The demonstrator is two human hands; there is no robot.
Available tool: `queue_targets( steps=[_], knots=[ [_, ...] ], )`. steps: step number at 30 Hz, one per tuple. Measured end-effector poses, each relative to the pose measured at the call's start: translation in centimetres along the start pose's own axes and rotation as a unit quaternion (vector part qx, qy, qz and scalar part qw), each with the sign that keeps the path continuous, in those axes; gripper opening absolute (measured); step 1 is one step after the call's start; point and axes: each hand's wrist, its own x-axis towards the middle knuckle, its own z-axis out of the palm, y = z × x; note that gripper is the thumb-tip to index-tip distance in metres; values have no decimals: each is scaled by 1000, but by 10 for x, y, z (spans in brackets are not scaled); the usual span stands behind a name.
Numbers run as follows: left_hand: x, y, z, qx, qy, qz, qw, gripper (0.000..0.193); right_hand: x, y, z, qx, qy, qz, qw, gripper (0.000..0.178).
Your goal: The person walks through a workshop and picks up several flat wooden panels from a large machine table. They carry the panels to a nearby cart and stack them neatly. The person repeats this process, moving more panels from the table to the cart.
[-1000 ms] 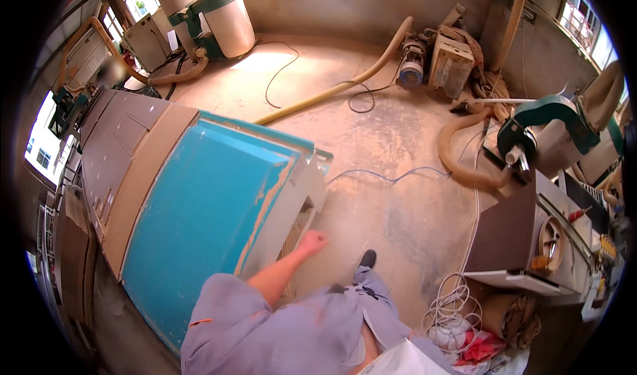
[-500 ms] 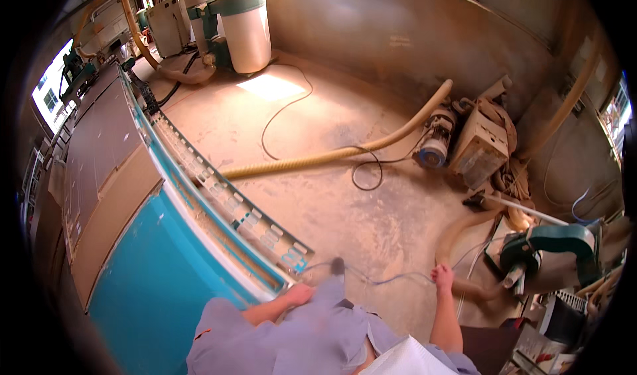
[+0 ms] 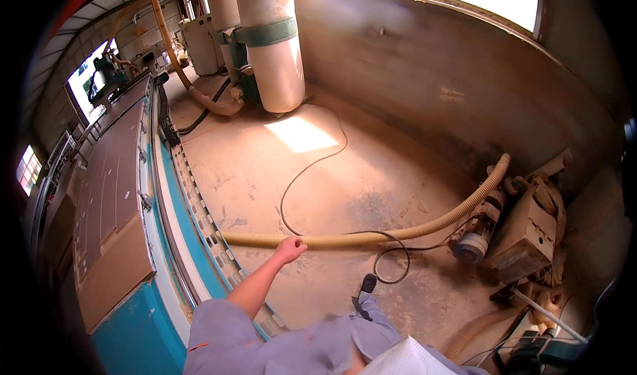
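The ribbed yellow hose (image 3: 358,240) lies on the floor (image 3: 239,199) below and beyond the left hand (image 3: 290,250), its long axis crossing to both sides. That hand's fingers curl loosely, though whether they hold anything I cannot tell; the right hand is out of view.

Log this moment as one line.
left hand: partly curled, nothing visibly held | right hand: out of view | behind left: yellow corrugated hose
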Motion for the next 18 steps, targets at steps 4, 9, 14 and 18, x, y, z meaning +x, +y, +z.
queue_targets(
  steps=[4,9,14,18],
  knots=[
    [92,-29,-3,-38,123,-71,989,29,194,-126,-136,358,104,81,924,15],
    [84,-104,61,-22,-92,-258,961,35,273,-472,-288,376,86,-218,896,13],
    [147,-157,91,37,-287,-326,900,36,328,-725,-328,270,93,-363,887,30],
    [327,-176,74,28,-306,-296,904,33,427,-823,-292,160,78,-301,937,33]
  ],
)
